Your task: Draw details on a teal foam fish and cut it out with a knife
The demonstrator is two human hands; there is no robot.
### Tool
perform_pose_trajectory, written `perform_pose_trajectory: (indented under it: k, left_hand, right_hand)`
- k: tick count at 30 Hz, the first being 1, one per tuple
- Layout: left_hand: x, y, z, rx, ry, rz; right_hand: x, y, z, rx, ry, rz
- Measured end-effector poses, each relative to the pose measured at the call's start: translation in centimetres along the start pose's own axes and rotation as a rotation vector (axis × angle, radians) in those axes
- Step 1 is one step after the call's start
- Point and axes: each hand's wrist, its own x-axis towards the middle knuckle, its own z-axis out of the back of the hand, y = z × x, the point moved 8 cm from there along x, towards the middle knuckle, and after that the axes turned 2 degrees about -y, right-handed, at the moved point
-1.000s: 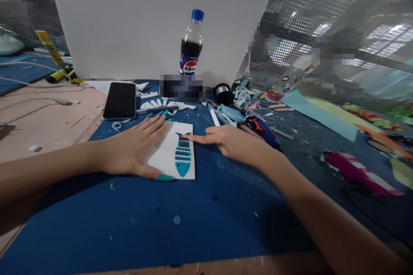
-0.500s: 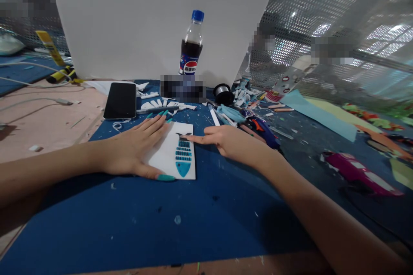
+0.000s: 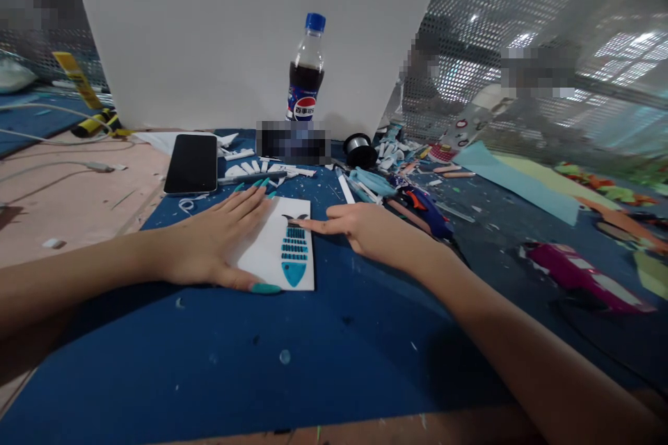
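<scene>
A white card (image 3: 274, 261) with a blue paper fish (image 3: 294, 252) lies on the blue mat (image 3: 313, 354). My left hand (image 3: 211, 243) rests flat on the card's left half, fingers spread, with long teal nails. My right hand (image 3: 360, 228) lies to the right of the card. Its index finger points left and its tip touches the dark tail at the top of the fish. Neither hand grips anything.
Behind the card lie a black phone (image 3: 191, 163), a pen (image 3: 255, 179), white scraps, a dark wire spool (image 3: 360, 149) and a cola bottle (image 3: 304, 76) before a white board (image 3: 234, 28). Coloured paper, a blue glue gun (image 3: 425, 208) and a magenta object (image 3: 579, 277) crowd the right.
Both hands stay where they were on the card. The view has shifted very slightly to the right.
</scene>
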Motion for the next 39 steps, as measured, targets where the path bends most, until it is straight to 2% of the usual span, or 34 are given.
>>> perform_pose_trajectory:
  k: [13,39]
  left_hand:
    - [-0.05,-0.05,0.18,-0.008,0.037,0.033]
    - [-0.19,-0.08,0.27,-0.003,0.032,0.035]
  right_hand:
    - [-0.12,-0.45,-0.32,0.13,-0.021,-0.016]
    - [-0.28,-0.72,-0.6,0.166,-0.032,-0.033]
